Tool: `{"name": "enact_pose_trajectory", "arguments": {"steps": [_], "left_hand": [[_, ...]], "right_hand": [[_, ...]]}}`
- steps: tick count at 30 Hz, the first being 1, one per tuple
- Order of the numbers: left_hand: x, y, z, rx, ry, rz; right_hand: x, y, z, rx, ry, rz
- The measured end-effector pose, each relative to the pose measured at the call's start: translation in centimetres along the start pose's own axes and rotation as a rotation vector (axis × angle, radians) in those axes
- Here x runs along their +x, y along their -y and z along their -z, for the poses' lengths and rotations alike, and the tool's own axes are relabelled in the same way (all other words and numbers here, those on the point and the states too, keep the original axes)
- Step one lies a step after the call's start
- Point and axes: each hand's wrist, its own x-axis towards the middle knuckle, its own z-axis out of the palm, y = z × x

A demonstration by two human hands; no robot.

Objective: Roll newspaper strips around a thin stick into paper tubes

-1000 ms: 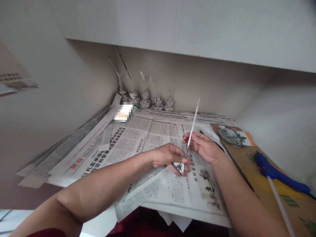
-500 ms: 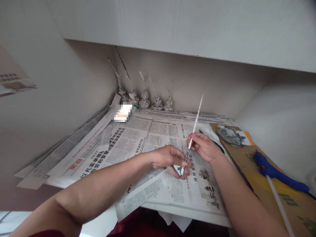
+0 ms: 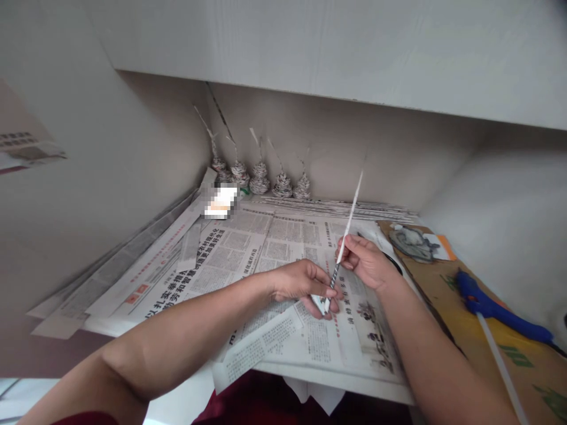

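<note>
A thin rolled newspaper tube (image 3: 351, 219), white above and dark-printed lower down, slants upward between my two hands over the newspaper-covered table. My left hand (image 3: 305, 286) pinches its lower end between thumb and fingers, where a small flap of paper (image 3: 318, 304) shows under the tube. Higher along the tube, my right hand (image 3: 363, 260) holds it between thumb and fingertips. A loose newspaper strip (image 3: 261, 348) lies just below my left hand, reaching over the table's front edge.
Several woven-paper gourd shapes (image 3: 259, 179) stand along the back wall, beside a bundle of paper tubes (image 3: 336, 208). A pixelated phone-like object (image 3: 221, 202) sits at back left near newspaper strips (image 3: 163, 248). On cardboard (image 3: 482, 330) at right lie a blue glue gun (image 3: 496, 307) and grey cloth (image 3: 411, 244).
The tube has turned slightly, its dark print now looking like tighter stripes. Its tip leans a little further left. My hands stay almost in place, and the loose strip has shifted slightly.
</note>
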Motion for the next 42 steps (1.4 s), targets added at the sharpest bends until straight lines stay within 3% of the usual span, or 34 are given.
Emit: {"name": "enact_pose_trajectory", "arguments": {"steps": [4, 9, 17, 26, 33, 42], "left_hand": [[0.0, 0.1, 0.1, 0.0, 0.034, -0.004], [0.0, 0.2, 0.3, 0.016, 0.02, 0.002], [-0.4, -0.2, -0.1, 0.003, 0.094, 0.032], [-0.2, -0.1, 0.0, 0.037, 0.028, 0.033], [-0.3, -0.1, -0.2, 0.01, 0.069, 0.032], [-0.1, -0.1, 0.0, 0.026, 0.026, 0.014]], "right_hand": [[-0.1, 0.0, -0.1, -0.007, 0.056, -0.025], [0.1, -0.1, -0.2, -0.041, -0.033, 0.001], [-0.8, 0.6, 0.1, 0.063, 0.14, -0.058], [0.0, -0.1, -0.2, -0.041, -0.036, 0.031], [-0.5, 0.1, 0.0, -0.043, 0.089, -0.06], [0.2, -0.4, -0.4, -0.162, -0.097, 0.061]]}}
